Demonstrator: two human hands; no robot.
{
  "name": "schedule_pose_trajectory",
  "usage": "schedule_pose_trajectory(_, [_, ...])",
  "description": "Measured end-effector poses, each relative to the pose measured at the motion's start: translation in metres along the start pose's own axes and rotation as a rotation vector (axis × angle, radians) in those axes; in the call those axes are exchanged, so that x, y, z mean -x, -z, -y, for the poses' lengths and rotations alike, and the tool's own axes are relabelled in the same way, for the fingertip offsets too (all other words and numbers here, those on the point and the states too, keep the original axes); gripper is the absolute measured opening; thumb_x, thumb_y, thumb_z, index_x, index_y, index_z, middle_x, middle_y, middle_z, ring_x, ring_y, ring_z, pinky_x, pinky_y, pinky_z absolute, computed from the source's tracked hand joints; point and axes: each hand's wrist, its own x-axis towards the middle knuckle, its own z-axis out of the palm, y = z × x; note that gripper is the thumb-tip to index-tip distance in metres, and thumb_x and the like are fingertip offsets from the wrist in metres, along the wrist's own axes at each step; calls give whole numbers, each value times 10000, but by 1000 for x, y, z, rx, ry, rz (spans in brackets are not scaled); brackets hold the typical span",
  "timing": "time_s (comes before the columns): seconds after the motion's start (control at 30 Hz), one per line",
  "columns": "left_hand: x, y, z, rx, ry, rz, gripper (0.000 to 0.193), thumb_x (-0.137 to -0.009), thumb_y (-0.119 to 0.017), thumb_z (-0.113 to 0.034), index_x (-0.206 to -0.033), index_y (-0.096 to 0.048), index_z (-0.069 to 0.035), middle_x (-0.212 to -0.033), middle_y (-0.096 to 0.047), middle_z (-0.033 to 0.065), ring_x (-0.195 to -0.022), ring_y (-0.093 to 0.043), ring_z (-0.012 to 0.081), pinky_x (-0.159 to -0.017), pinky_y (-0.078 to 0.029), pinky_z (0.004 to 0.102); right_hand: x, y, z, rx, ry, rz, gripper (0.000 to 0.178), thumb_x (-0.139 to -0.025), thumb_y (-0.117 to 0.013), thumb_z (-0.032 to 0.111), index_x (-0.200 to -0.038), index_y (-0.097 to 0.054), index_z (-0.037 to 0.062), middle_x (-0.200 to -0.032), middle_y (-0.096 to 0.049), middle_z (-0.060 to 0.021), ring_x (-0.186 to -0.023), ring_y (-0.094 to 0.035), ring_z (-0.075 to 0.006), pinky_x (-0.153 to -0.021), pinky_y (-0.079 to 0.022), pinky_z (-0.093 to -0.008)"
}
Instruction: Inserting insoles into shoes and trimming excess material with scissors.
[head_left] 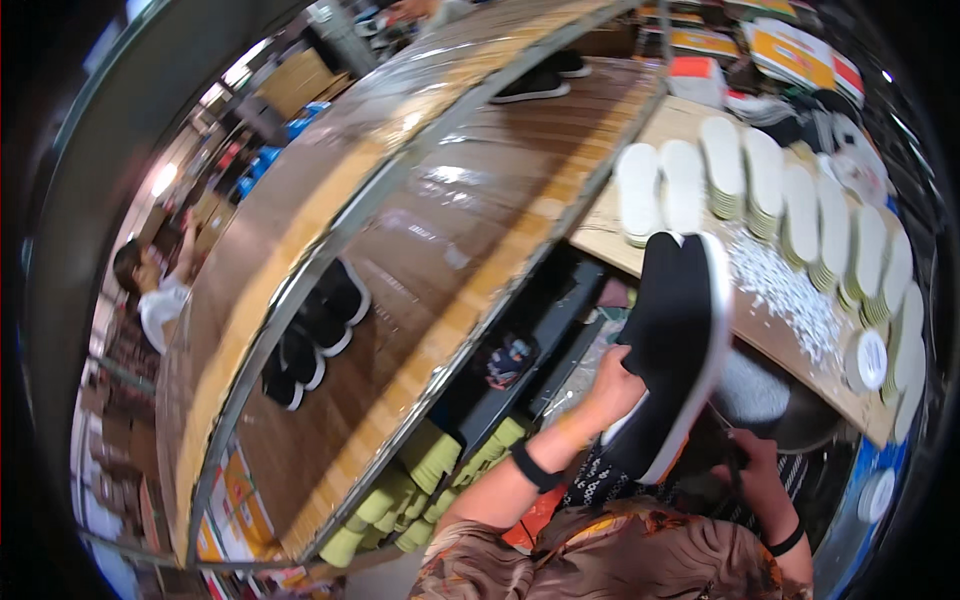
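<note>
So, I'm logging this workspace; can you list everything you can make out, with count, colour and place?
Held footwear: one or two, overlap hides which; black, white-soled; in the left hand
Shelf footwear: several; black, white-soled; on the shelving
Shelving: one unit; brown, metal-edged; left to centre
Insole stacks: several; white-topped, yellowish-edged; on the board
Board: one; light wood; right
Small pieces: many; white; beside the insoles
Yellow-green bundles: several; yellow-green; below the shelving
Packages: several; mainly orange, white; top right
Co-worker: one; white top; far left
Wristbands: two; black; one per wrist
Left hand: one; centre
Right hand: one; lower right, grip unclear
</note>
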Motion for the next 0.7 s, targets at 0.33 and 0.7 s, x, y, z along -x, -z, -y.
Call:
schedule_pose_trajectory(0.33, [175, 323, -150, -1115, 921, -720, 348, -716, -609, -203, -983, -561, 14, -980, -559, 287, -938, -546, 390, -807, -436, 431, -66, -25, 6, -92, -347, 168, 365, -657, -683, 3, -1000, -560, 14, -572, -538, -24, -497, -527, -89, -433, -412, -253])
schedule_pose_trajectory(0.7, [401, 576, 50, -1670, 75, -760, 371, -847, -468, -310, -1098, -506, -41, -1098, -534, 188, -1009, -518, 313, -851, -431, 379, -70, -60, 42, -327, -565, 260, 351, -706, -633, 2, -1038, -535, -56, -581, -562, -73, -450, -542, -123, -375, -431, -231])
